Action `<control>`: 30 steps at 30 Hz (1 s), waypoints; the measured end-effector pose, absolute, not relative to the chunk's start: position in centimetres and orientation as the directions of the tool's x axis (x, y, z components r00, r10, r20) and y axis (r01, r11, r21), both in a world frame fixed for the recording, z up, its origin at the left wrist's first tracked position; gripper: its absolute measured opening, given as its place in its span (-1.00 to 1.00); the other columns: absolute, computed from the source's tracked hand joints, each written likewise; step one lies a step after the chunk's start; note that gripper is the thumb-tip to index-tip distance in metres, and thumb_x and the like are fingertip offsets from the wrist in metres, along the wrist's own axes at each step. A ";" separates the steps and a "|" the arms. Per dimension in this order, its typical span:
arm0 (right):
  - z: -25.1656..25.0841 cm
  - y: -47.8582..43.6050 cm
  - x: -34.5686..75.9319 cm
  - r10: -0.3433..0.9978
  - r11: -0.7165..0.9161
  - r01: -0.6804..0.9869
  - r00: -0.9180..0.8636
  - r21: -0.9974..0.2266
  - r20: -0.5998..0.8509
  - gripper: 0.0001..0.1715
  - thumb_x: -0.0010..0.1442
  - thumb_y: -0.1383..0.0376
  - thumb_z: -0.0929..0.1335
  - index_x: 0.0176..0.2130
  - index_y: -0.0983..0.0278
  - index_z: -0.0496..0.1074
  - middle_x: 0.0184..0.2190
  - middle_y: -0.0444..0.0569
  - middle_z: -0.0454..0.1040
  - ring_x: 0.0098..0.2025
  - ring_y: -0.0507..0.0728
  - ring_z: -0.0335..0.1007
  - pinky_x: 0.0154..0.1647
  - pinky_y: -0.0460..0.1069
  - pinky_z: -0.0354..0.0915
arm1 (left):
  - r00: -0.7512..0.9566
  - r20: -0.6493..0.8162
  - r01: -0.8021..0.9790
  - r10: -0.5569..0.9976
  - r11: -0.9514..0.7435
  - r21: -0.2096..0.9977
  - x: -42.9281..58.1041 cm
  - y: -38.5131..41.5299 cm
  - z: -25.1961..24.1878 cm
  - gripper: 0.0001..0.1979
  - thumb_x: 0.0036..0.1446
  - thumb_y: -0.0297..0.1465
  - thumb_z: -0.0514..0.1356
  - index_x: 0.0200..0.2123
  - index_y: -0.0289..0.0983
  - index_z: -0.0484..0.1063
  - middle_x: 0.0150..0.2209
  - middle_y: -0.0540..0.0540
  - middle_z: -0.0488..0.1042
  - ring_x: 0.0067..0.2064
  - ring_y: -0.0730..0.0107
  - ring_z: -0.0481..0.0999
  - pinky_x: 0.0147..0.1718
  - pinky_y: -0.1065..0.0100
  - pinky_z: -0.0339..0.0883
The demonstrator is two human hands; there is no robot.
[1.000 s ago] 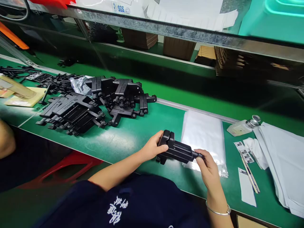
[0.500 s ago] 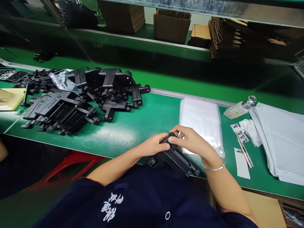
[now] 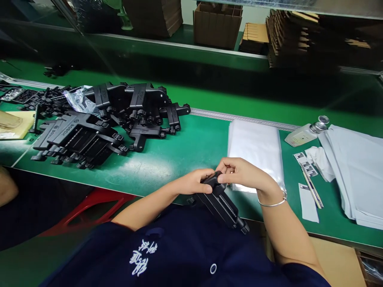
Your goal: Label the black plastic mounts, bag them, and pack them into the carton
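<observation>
Close to my body, at the bench's front edge, I hold a black plastic bracket tilted down to the right. My left hand is closed round its upper end, thumb on top. My right hand pinches the same end from the other side; its curled fingers partly hide what they touch. Beneath and behind my right hand lies a stack of clear plastic bags. Similar black brackets marked BOSCH are stacked at the left, with more black brackets heaped behind them.
On the right are a bottle, label strips, a pen-like stick and white sheets. Small black parts lie far left. Cardboard boxes fill the shelf behind. A red stool and another person's arm are at the left.
The bracket's lower end has swung slightly down and turned in my hands. Both hands keep hold of its upper end. The view has shifted a little.
</observation>
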State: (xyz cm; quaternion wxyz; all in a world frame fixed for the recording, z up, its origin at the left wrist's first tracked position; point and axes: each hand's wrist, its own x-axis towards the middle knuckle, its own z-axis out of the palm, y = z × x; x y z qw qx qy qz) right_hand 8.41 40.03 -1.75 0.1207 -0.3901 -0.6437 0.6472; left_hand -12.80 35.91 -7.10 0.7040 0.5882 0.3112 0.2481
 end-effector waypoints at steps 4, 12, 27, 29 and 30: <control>-2.1 40.0 8.6 0.655 -0.163 0.278 -0.687 -0.947 -0.314 -0.66 0.10 0.06 0.43 -0.31 0.30 0.48 -0.49 -0.12 0.48 -0.44 0.03 0.39 -0.41 -0.07 0.30 | 0.686 -0.157 0.002 0.710 0.214 0.977 -12.9 35.9 -7.0 -0.26 -0.18 0.22 0.27 -0.22 -0.34 0.42 -0.31 -0.07 0.40 -0.26 0.26 0.39 -0.27 0.33 0.25; -1.3 40.0 7.6 0.631 0.081 0.424 -0.722 -0.902 -0.282 -0.72 0.06 0.10 0.47 -0.34 0.25 0.48 -0.59 -0.24 0.30 -0.54 -0.03 0.15 -0.57 -0.13 0.04 | 0.731 -0.134 -0.009 0.669 0.206 0.979 -12.5 36.3 -7.6 -0.26 -0.16 0.20 0.28 -0.14 -0.33 0.47 -0.22 -0.12 0.49 -0.20 0.23 0.44 -0.22 0.32 0.28; -7.4 32.0 13.0 0.837 -0.212 0.190 -0.471 -0.958 -0.279 -0.27 0.19 -0.22 0.26 0.03 0.28 0.39 -0.44 -0.01 0.54 -0.47 0.13 0.48 -0.35 0.05 0.41 | 0.310 -0.004 -0.249 0.951 0.086 0.965 -13.2 36.4 -9.2 -0.32 -0.09 0.10 0.30 -0.07 -0.27 0.33 -0.16 -0.17 0.48 -0.18 0.20 0.48 -0.22 0.28 0.32; -7.9 31.2 12.2 0.881 -0.265 0.240 -0.333 -0.934 -0.336 -0.40 0.19 -0.10 0.34 0.01 0.29 0.38 -0.51 -0.06 0.52 -0.54 0.11 0.45 -0.40 0.04 0.40 | 0.248 0.004 -0.136 0.969 0.031 0.990 -12.8 36.6 -9.2 -0.33 -0.06 0.13 0.26 -0.07 -0.26 0.33 -0.19 -0.13 0.44 -0.20 0.25 0.43 -0.23 0.31 0.28; -8.0 31.0 11.9 0.890 -0.287 0.264 -0.281 -0.921 -0.358 -0.44 0.18 -0.04 0.36 -0.01 0.30 0.38 -0.54 -0.08 0.51 -0.55 0.12 0.45 -0.41 0.04 0.40 | 0.235 -0.003 -0.081 0.972 0.022 0.996 -12.7 36.7 -9.1 -0.34 -0.04 0.15 0.23 -0.09 -0.27 0.33 -0.23 -0.10 0.42 -0.23 0.28 0.40 -0.26 0.33 0.26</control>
